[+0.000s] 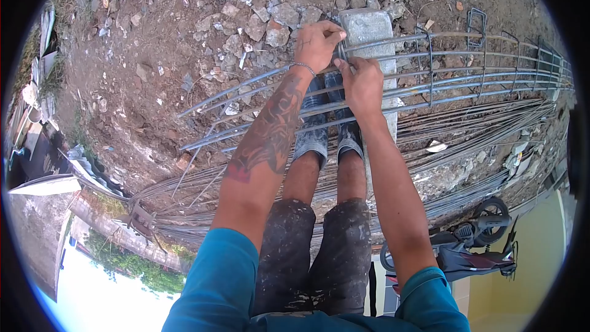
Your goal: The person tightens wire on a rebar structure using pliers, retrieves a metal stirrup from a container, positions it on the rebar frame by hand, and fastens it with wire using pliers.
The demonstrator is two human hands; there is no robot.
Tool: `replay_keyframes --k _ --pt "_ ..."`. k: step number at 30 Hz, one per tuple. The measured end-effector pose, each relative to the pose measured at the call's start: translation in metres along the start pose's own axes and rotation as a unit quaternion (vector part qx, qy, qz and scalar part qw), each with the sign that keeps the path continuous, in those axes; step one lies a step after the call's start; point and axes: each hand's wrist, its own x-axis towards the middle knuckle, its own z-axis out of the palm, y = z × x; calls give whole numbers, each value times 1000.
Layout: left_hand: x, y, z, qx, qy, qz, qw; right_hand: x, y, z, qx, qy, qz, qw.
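While the steel bars (pixel 393 40) lay across the concrete slab (pixel 367 24) and ran out past its left and right edges, I noted both hands at its left edge, near the upper corner. I judged that the slab served as a prop, raising the bars off the rubble (pixel 255 27) so fingers could get around them.

Left hand (pixel 316 44): thumb and fingertips pinched together on a thin metal piece (pixel 342 49) beside the uppermost bar, probably to steady it. Right hand (pixel 364 83): just below, apart from the left, thumb and forefinger bent close to the same piece; from my distant post I could not tell whether they gripped it.

Off the right edge, dark hoops (pixel 429 71) stood around the bars, spaced along them, apparently to keep them in arrangement. Below, thinner rods (pixel 442 129) lay bunched on the ground. Shins (pixel 312 138) reached in underneath, presumably for closeness.
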Motion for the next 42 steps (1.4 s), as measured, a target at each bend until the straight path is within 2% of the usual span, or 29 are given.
replay_keyframes --k 8,11,13,15,19,23,25,28,29,31,35,37,42 --pt "-3 15 -9 27 -33 59 997 9 -2 11 -50 24 13 998" --pt "-11 20 -11 -17 -31 67 997 11 -2 12 -65 23 10 998" --pt "-14 17 -10 25 -3 118 993 12 -4 12 -66 32 7 997" --pt "-19 13 -8 31 13 128 991 11 -7 14 -75 37 43 996" --pt "-33 13 -4 46 54 156 985 8 -5 19 -55 60 49 995" --pt "-47 6 4 29 69 186 980 10 4 25 -36 75 4 997" --pt "-50 -3 9 -17 121 276 953 7 9 29 -31 78 -1 996" --pt "-46 -3 10 20 149 294 944 7 12 32 -3 114 -36 993" --pt "-41 1 9 19 147 293 944 8 11 31 -2 117 -29 993" --pt "-31 10 5 55 73 138 986 4 6 28 0 116 -17 993" --pt "-5 21 1 102 30 172 979 -1 -10 25 -61 110 38 991" --pt "0 24 -4 131 -19 145 980 -1 -10 26 -66 119 47 990" --pt "-12 17 -3 71 7 137 988 7 -5 23 -15 96 35 995"
